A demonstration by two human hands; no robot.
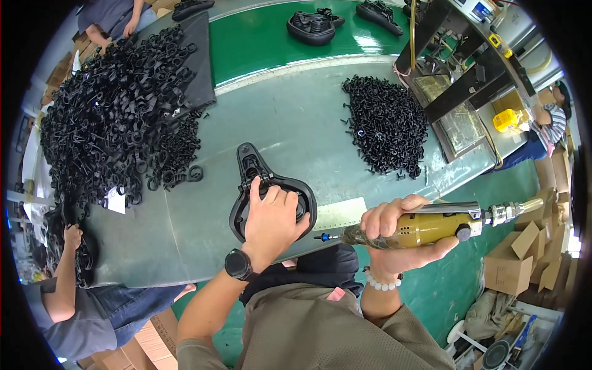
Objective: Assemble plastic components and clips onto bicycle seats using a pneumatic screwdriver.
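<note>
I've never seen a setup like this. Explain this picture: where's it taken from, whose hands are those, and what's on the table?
It's one picture, from a camera worn on the head and looking down; the wide lens bends straight edges. Each grip is the wearer's bare hand. The left grip rests on a teardrop-shaped black part. The right grip holds a yellow-brown power tool, its blue tip pointing left. Also on the table: a heap of black loops and small pieces at left, a pile of what look like black screws at right, and a pale flat strip.
</note>
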